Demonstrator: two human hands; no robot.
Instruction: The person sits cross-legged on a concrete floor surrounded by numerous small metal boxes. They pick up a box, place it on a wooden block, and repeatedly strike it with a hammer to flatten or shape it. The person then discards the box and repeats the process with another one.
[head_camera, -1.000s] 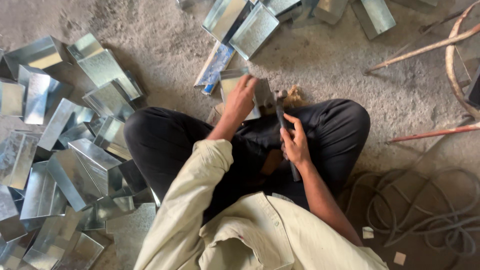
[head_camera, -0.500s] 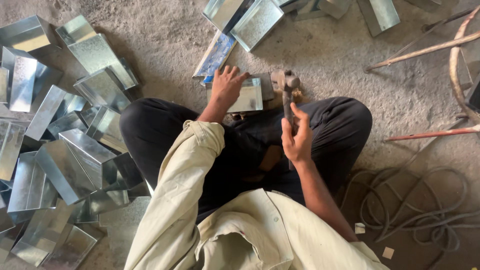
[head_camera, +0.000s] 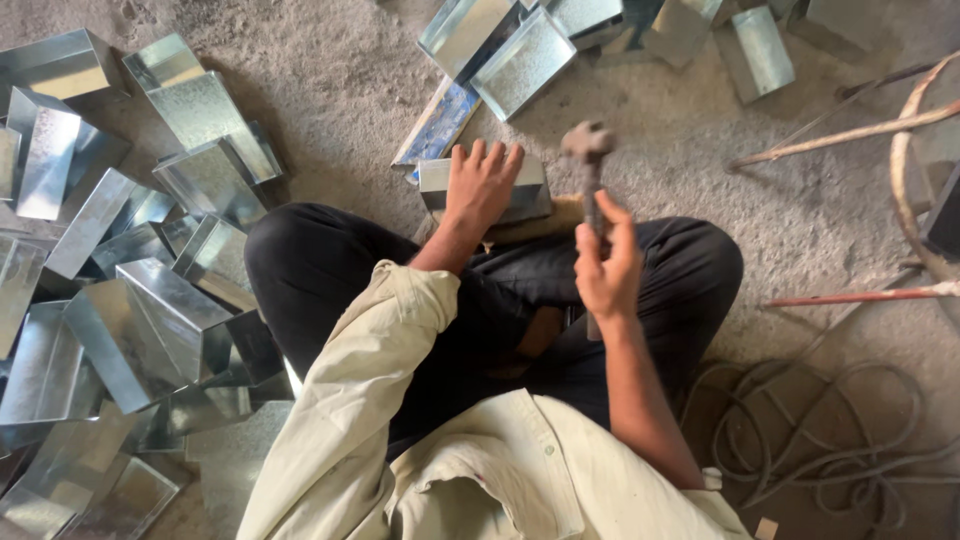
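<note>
I sit cross-legged on a sandy concrete floor in black trousers and a beige shirt. My left hand (head_camera: 482, 185) presses flat, fingers spread, on a folded galvanised sheet-metal piece (head_camera: 530, 190) that rests on a wooden block (head_camera: 545, 222) in front of my knees. My right hand (head_camera: 608, 262) grips the handle of a hammer (head_camera: 587, 150). The hammer's rusty head is raised and blurred, just right of the metal piece.
A heap of folded metal boxes (head_camera: 120, 290) fills the left side. More metal trays (head_camera: 520, 60) lie ahead. Wooden sticks (head_camera: 850, 135) and a curved frame stand at the right. Coiled cable (head_camera: 830, 440) lies at lower right.
My left hand has slid forward and flattened on the metal piece. The hammer head has swung up and forward from low beside my knee.
</note>
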